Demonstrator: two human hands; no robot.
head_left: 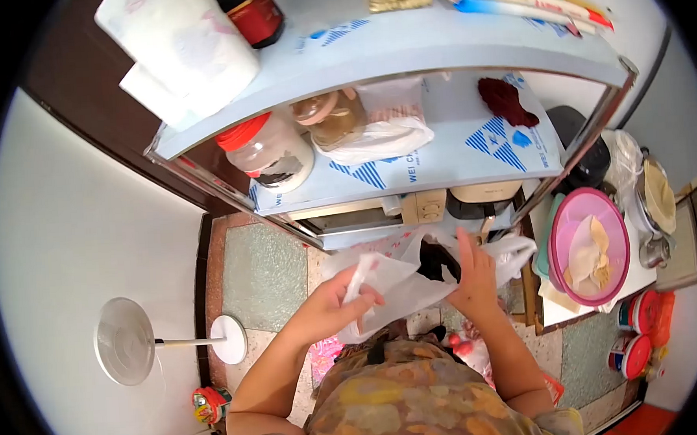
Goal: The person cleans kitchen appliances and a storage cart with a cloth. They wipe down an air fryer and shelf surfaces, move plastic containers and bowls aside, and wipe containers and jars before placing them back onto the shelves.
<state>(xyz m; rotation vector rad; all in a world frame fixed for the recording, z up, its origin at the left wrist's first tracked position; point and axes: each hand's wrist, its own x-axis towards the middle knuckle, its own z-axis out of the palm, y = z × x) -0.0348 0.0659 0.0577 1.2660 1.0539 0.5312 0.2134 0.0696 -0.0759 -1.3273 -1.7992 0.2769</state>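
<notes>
A thin white plastic bag [396,290] hangs in front of my body with its mouth spread. My left hand [329,305] is closed on the bag's left edge, thumb and fingers pinching a folded strip of it. On the other side, my right hand [476,286] grips the bag near its right handle, with the fingers pointing up. Something black [439,261] shows in the bag's mouth, close to my right fingers; its kind is unclear. The lower part of the bag is partly hidden by my left hand.
Ahead stands a metal-framed shelf [455,153] with a red-lidded jar [270,155] and paper rolls [182,49]. Below is a microwave [364,217]. A pink basin [555,246] is on the right table. A white fan-like stand [229,339] is at left.
</notes>
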